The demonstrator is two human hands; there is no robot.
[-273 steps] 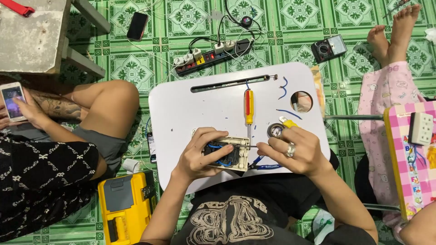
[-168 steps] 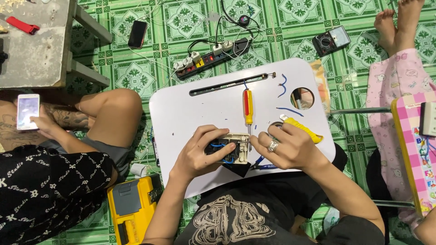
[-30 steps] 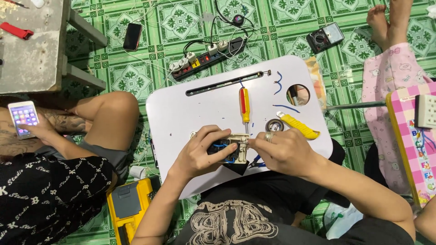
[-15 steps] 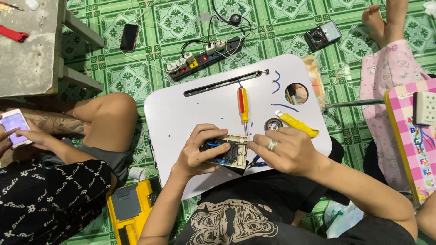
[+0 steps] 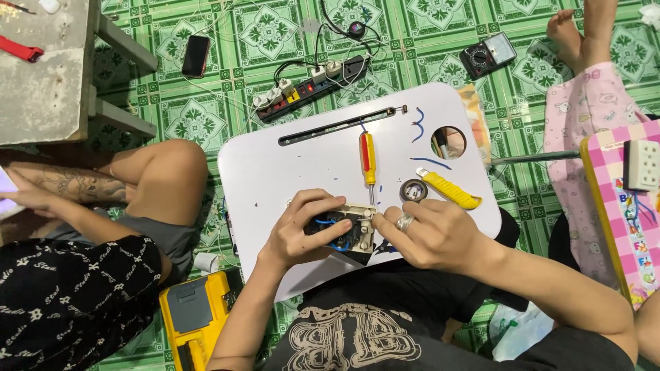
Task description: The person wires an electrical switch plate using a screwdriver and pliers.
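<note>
**Two hands working on a small wired electrical part over a white lap worktop**

Top-down view from a head cam. The left hand [image 5: 302, 230] is curled shut round a small cream socket-type unit [image 5: 347, 230] w/ blue wires showing inside; thumb on top, fingers wrapped underneath. The right hand [image 5: 426, 233], w/ a ring on one finger, is closed too, fingertips pinched against the unit's right edge. Can't tell whether it holds a screw or small bit there; too small to see. The unit sits at the near edge of the white worktop [image 5: 289, 158], just above the person's lap.

On the worktop, beyond the hands: a red-and-yellow screwdriver [image 5: 369, 161] w/ tip pointing at the unit, a roll of tape [image 5: 413, 190], a yellow utility knife [image 5: 450, 190], and loose blue wire bits [image 5: 419, 124].

To do this well, probably: keep the left hand's grip firm so the unit can't twist, and make small, careful fingertip moves.

On the green tiled floor: a power strip [image 5: 309, 86], a phone [image 5: 196, 55], a multimeter [image 5: 488, 55], and a yellow case [image 5: 196, 319]. Other people sit at left and right.
</note>
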